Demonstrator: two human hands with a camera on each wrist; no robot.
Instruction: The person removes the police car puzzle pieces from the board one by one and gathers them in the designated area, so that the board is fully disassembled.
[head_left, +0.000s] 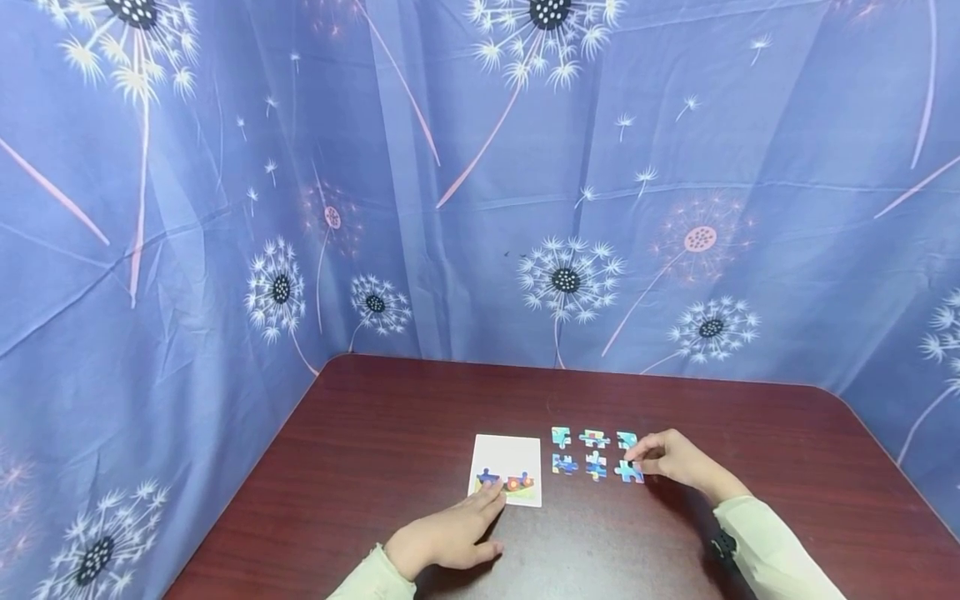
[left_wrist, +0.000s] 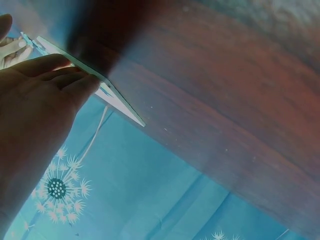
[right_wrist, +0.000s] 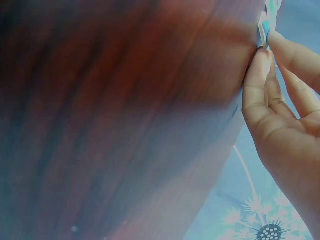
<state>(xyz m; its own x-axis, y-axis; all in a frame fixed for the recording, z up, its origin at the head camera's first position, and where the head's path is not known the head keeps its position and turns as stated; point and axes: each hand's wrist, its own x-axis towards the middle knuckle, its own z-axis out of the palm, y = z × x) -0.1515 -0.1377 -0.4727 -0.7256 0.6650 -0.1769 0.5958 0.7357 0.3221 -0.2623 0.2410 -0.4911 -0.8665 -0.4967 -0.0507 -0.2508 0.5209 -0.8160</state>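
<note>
A white puzzle board (head_left: 510,450) lies on the table, with joined colored pieces (head_left: 521,483) along its near part. My left hand (head_left: 457,529) rests on the board's near left side, fingers extended over the pictured part; in the left wrist view its fingertips lie at the edge of the board (left_wrist: 120,102). To the right, my right hand (head_left: 678,462) pinches a light-blue jigsaw piece (head_left: 628,472) between thumb and fingers. The same jigsaw piece (right_wrist: 265,25) shows at the fingertips in the right wrist view, partly hidden by them.
Other loose pieces (head_left: 595,438) lie in two rows right of the board, including a blue one (head_left: 564,464) and one with a yellow patch (head_left: 596,465). The dark red wooden table (head_left: 360,467) meets a blue dandelion-print curtain (head_left: 465,275) at its back and sides.
</note>
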